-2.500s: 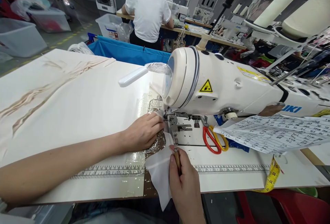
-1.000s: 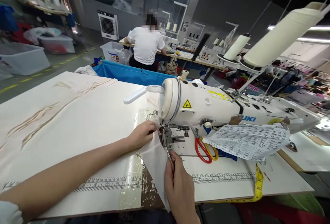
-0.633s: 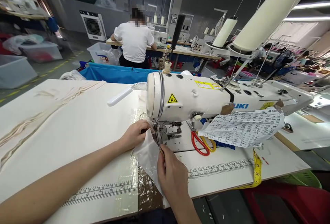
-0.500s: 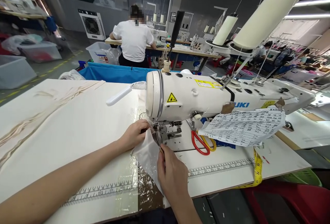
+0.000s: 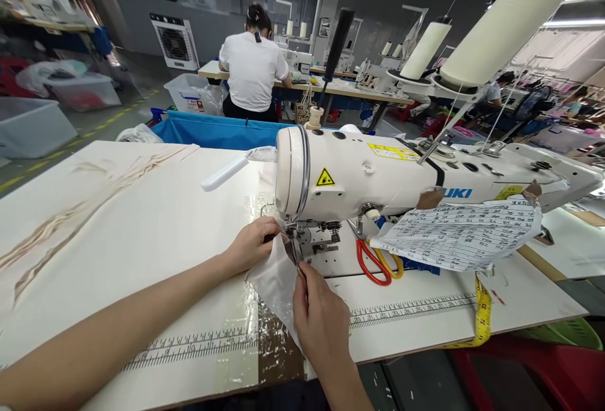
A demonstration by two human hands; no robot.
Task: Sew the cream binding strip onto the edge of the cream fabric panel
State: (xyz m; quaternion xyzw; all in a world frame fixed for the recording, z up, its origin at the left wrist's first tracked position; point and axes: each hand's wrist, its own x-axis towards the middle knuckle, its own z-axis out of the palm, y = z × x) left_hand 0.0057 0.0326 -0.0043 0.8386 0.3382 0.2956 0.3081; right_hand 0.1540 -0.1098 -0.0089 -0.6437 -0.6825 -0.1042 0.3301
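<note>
At the needle end of the white sewing machine (image 5: 350, 165), my left hand (image 5: 253, 244) pinches the edge of a thin white fabric (image 5: 274, 278). The fabric hangs down over the table's front part, between my two hands. My right hand (image 5: 321, 310) is closed round a slim, pointed metal tool (image 5: 293, 254), tweezers or thread snips by its shape; I cannot tell which. Its tip points up to the fabric edge beside the presser foot (image 5: 292, 229). My fingers partly hide the sewing spot.
Scissors with red and orange handles (image 5: 374, 263) lie under the machine arm. A handwritten sheet (image 5: 466, 231) hangs from the machine. A yellow tape measure (image 5: 483, 313) drapes over the front edge. Fabric strips (image 5: 94, 200) lie on the left tabletop. A person in white (image 5: 255, 70) sits beyond.
The view has shifted slightly, so the machine and table appear a little further right. Both hands keep their hold at the fabric edge, with hardly any movement.
</note>
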